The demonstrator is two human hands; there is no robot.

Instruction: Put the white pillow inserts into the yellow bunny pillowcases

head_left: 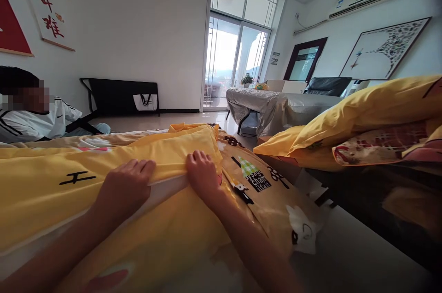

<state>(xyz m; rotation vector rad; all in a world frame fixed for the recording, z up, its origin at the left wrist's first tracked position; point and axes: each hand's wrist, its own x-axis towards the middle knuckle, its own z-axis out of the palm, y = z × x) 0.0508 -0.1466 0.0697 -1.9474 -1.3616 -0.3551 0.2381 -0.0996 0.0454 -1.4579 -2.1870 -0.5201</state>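
A yellow duvet cover [37, 168] with printed black lines lies spread before me, its near edge lifted to show a white layer under it. My left hand [127, 184] has its fingers closed over that edge. To its right, my right hand [203, 173] grips the same edge close to the cover's corner, fingers curled over the fabric. Beneath the cover is a tan printed sheet [279, 210] with cartoon shapes and lettering, which drapes down on the right. The thumbs of both hands are mostly hidden.
At the far left a person [37, 118] in a white top sits low beyond the bed. Yellow folded bedding [345, 113] rests on a dark piece of furniture [380, 210] at right. Behind stand a plastic-covered table [255, 99] and a black bench-like frame [120, 92] holding a white bag [145, 102].
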